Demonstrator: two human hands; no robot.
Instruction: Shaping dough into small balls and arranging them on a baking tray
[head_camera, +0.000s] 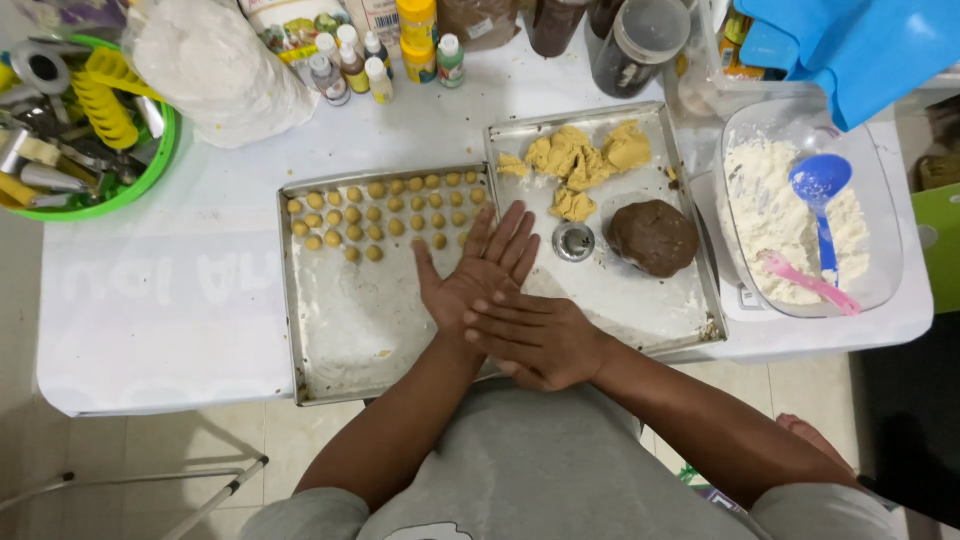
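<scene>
My left hand (478, 272) lies flat, palm up, fingers spread and pointing away from me, and my right hand (535, 340) lies across its heel, palm down, fingers flat. Whatever sits between the palms is hidden; I cannot tell if a bit of dough is there. Just beyond my left fingertips, on the near baking tray (340, 340), are rows of small yellow dough balls (385, 215). To the right of those fingertips, on the second tray (640, 300), lie the torn yellow dough (580, 160), a small metal cup (574, 241) and a brown dough lump (653, 237). I judge the dough soft, light and a little sticky: it dents easily, so a pinch from the edge with fingertips suits it, and open palms for rolling.
</scene>
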